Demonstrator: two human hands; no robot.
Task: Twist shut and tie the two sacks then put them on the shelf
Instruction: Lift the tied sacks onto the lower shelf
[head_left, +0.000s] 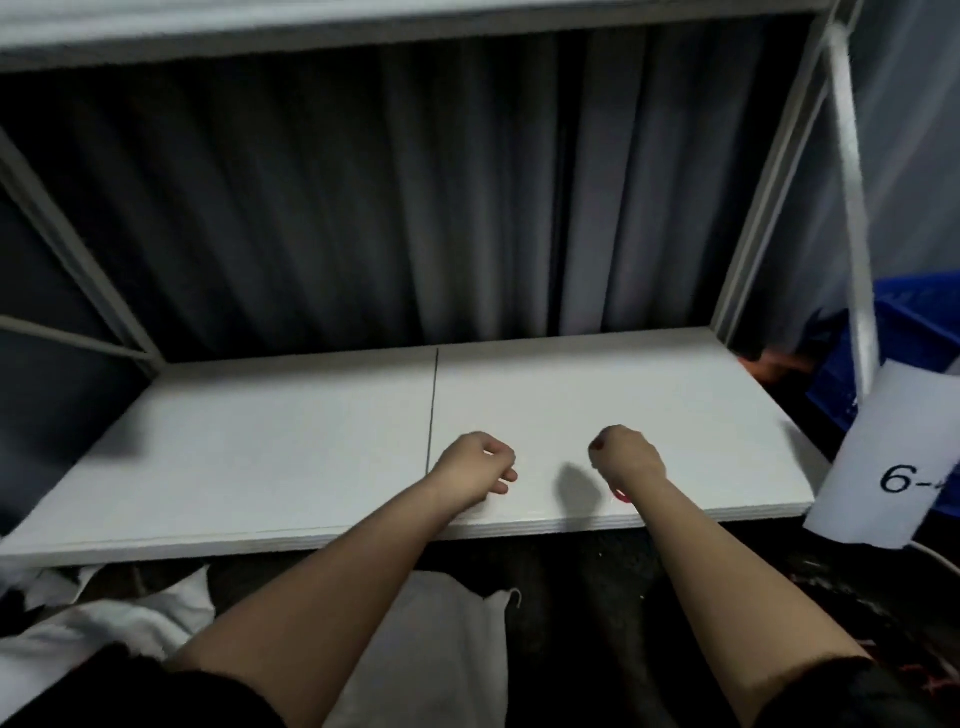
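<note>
Two hands over the front of the white shelf (311, 441); my left hand (480, 465) has its fingers loosely curled and holds nothing that I can see; my right hand (626, 460) is curled likewise, with something small and red at its underside, perhaps a tie, though I cannot tell if it is held. No sack stands on the shelf; white sack cloth (441, 639) lies below the shelf edge, between my forearms, its mouth slack and untied as far as can be seen; more white cloth (104, 618) lies lower left, possibly the second sack. Judgement: task at or near its start; twisting, tying and shelving all remain. A numbered paper label (898, 467) hangs at right beside a blue crate (914, 312).
</note>
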